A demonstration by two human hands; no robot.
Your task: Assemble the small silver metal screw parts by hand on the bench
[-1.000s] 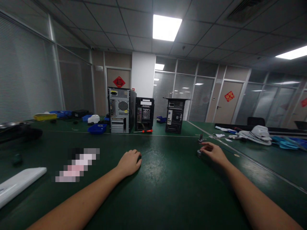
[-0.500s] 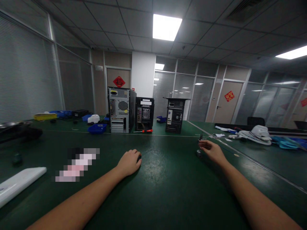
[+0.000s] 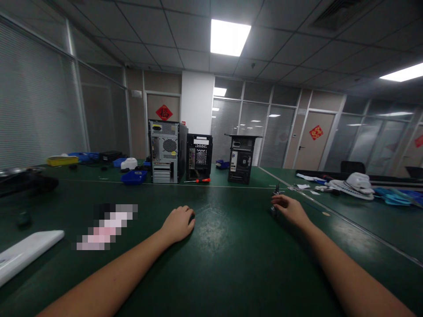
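My left hand [image 3: 177, 224] rests on the green table [image 3: 231, 264] with its fingers curled. A small dark thing [image 3: 192, 216] shows at its fingertips, too hidden to name. Further right, my right hand [image 3: 291, 209] lies with thumb and fingers bent round a small metal part [image 3: 273, 212] that stands on the table. A second small metal part [image 3: 276, 190] stands just beyond it, untouched.
Three computer cases [image 3: 167, 152] [image 3: 199, 156] [image 3: 241, 159] stand upright at the back. A red-handled screwdriver [image 3: 202, 180] and a blue tray [image 3: 134, 177] lie near them. A white panel [image 3: 26, 253] lies at the left. White cloth and blue items [image 3: 355, 185] cover the right-hand table.
My right hand has shifted slightly left and forward and closed down over the small metal part. My left hand has stayed still.
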